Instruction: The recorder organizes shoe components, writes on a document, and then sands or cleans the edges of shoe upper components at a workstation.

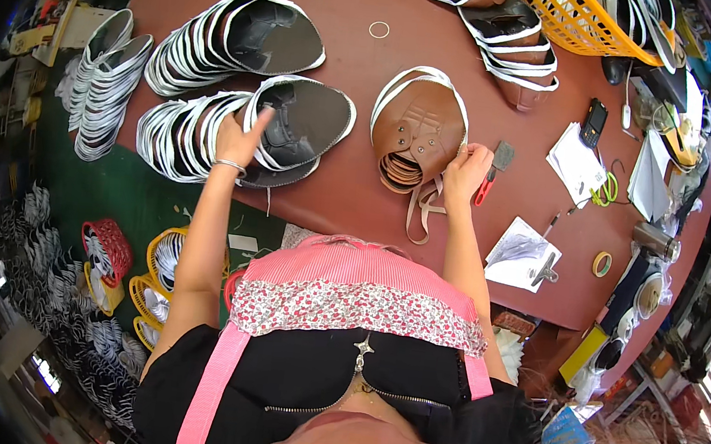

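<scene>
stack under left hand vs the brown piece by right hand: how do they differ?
The dark stack is grey-black, the brown piece is tan leather. The dark stack fans out in many overlapping layers; the brown piece lies as one small pile with straps trailing toward the person. The left hand rests on the dark stack; the right hand touches the brown piece's edge. Both have white edging and lie on the reddish table.

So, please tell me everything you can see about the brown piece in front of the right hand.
The brown piece looks like leather, rounded like a shoe upper, with a white edge around its top and sides. Small rivets dot its surface, curved slits are cut near its lower part, and two loose straps hang toward the person. It lies flat on the reddish-brown table. The right hand touches its right edge.
</scene>
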{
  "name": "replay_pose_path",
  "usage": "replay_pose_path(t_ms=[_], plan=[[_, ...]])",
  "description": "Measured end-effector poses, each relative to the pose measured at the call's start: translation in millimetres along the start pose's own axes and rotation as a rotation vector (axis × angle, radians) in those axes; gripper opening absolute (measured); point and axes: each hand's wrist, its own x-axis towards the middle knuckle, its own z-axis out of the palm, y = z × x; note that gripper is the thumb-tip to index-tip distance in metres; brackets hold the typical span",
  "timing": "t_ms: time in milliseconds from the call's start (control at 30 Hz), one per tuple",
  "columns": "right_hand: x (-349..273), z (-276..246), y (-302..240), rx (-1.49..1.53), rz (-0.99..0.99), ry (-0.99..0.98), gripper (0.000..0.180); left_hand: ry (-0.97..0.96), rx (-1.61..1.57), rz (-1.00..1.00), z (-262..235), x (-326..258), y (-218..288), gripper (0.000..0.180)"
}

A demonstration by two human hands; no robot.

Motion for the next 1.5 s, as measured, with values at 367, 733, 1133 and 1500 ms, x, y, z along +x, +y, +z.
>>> replay_pose_path(t_ms=[367, 733, 1133, 1500], plan=[[-5.1, 8.4, 3.7, 0.106, 0.047, 0.012, 0.01, 0.013, 0.867, 0.349, -30.8, -12.7, 47.0, 0.035], [-42.0, -23.4, -130.5, 0.793, 0.21, -0.548, 0.013, -0.767, -0.503, 0.213, 97.2, -112.4, 82.2, 0.042], [22.2, -9.6, -24.7, -0.06, -0.09, -0.09, 0.009, -0.756, -1.18, -0.385, 90.6, -138.9, 100.0, 0.028], [24.0, 13.6, 11.1, 0.198, 0.187, -0.088, 0.012, -0.603, -1.206, -0.48, 95.3, -142.8, 91.2, 0.034]])
